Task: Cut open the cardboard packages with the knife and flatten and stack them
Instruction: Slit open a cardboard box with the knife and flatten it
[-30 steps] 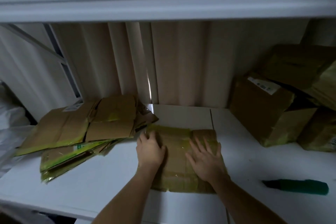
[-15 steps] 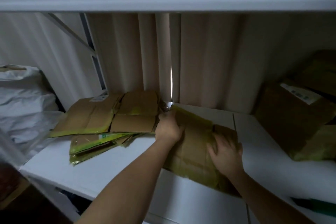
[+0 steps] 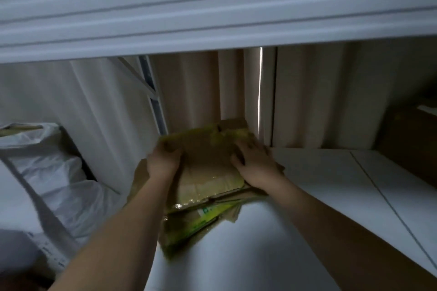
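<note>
White bench (image 3: pixel 307 196) fills the near and right part of the view, with a thin seam running across its surface toward the far right. Nearest the viewer, two bare forearms reach forward over it. Just beyond them lies the stack of flattened cardboard (image 3: pixel 196 222), brown sheets edged with yellow-green tape, overhanging the bench's left end; its near corner pokes out below both grips.

On top of the stack sits the flattened package (image 3: pixel 208 165), tilted a little, its far edge raised toward the curtain. The left hand (image 3: pixel 163 163) grips its left edge, fingers curled round the far left corner with the thumb side on top. The right hand (image 3: pixel 255 163) presses on its right edge with fingers spread and fairly straight; whether the thumb hooks beneath the sheet cannot be told. The package thus lies between the two grips, touching both, and its taped near end reaches back toward the wrists.

Left of the left grip, off the bench, white plastic bags (image 3: pixel 47 172) are heaped. Right of the right grip, well apart at the far right edge, a dark brown box (image 3: pixel 411 144) stands on the bench. Behind everything hangs a pale pleated curtain (image 3: pixel 319 97), with a bright slit of light just beyond the right grip, and a white beam (image 3: pixel 212 12) crosses overhead.
</note>
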